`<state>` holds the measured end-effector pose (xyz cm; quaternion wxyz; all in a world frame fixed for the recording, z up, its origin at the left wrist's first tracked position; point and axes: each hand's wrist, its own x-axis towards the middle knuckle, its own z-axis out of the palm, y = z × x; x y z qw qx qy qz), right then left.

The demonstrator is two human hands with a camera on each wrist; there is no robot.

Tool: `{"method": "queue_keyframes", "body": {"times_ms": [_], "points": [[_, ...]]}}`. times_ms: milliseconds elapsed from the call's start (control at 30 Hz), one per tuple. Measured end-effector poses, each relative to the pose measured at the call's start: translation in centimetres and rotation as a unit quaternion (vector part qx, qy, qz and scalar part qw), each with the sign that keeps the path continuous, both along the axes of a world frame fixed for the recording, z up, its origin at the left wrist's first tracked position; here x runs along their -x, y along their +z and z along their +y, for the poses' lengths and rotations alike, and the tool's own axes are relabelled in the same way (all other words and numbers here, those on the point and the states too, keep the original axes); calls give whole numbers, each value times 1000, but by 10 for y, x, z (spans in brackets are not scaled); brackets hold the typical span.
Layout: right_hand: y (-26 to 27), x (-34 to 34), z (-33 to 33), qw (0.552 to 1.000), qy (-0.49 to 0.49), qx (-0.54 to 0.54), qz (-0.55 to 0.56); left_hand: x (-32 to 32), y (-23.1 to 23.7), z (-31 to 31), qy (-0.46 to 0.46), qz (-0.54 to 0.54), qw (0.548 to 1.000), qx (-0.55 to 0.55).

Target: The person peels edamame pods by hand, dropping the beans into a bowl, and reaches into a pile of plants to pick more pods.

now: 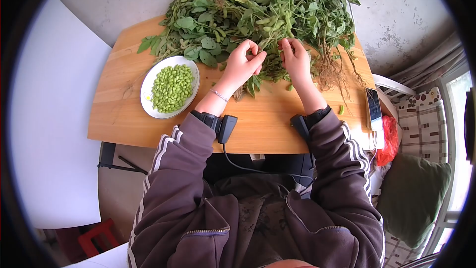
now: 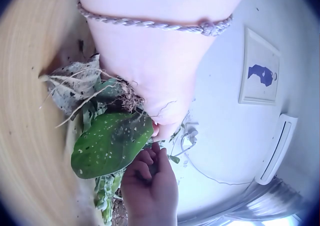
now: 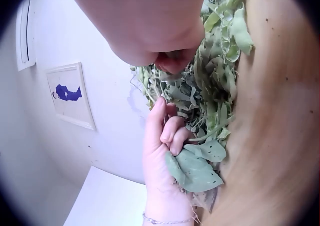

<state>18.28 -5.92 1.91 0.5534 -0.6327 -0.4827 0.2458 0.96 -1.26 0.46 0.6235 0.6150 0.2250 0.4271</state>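
Uprooted soybean plants [image 1: 223, 7] with leaves, pods and roots lie heaped on the wooden table. My left hand [image 1: 243, 62] is at the near side of the heap, its fingers curled round a thin plant stem [image 3: 159, 90]. A broad spotted leaf [image 2: 112, 145] hangs beside that hand. Just to the right, my right hand [image 1: 296, 60] has its fingers curled inward close to the left fingertips. Between them shows a small piece of green, mostly hidden, which looks like a pod. Plump green pods [image 3: 241, 32] hang from the plants near it.
At the left, a white plate [image 1: 147, 77] bears shelled green soybeans [image 1: 172, 89]. A loose pod [image 1: 341, 109] lies near the right forearm. A phone [image 1: 374, 109] rests at the table's right edge, near a red plastic bag [image 1: 389, 141]. Tangled roots [image 1: 329, 72] spread right of my hands.
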Motion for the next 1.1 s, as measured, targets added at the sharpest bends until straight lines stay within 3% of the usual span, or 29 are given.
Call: {"method": "queue_keyframes", "body": {"times_ms": [33,233,333,533,833,1100], "points": [[-19,-6,11,998,-16,-33,-55,0,1,-1,-2,8,1000,-7],[-6,-3,3,997,20,-12,-76,-1,-2,-1,2,21,999,-47],[-1,-11,2,992,94,51,73,-3,-3,-2,5,16,998,-62],[8,-6,-4,924,241,0,297,-3,-3,-1,17,22,998,-64],[5,-20,0,852,301,43,426,-2,-2,-2,14,30,997,-69],[6,-26,1,881,273,79,377,-3,-3,-1,7,38,996,-85]]}}
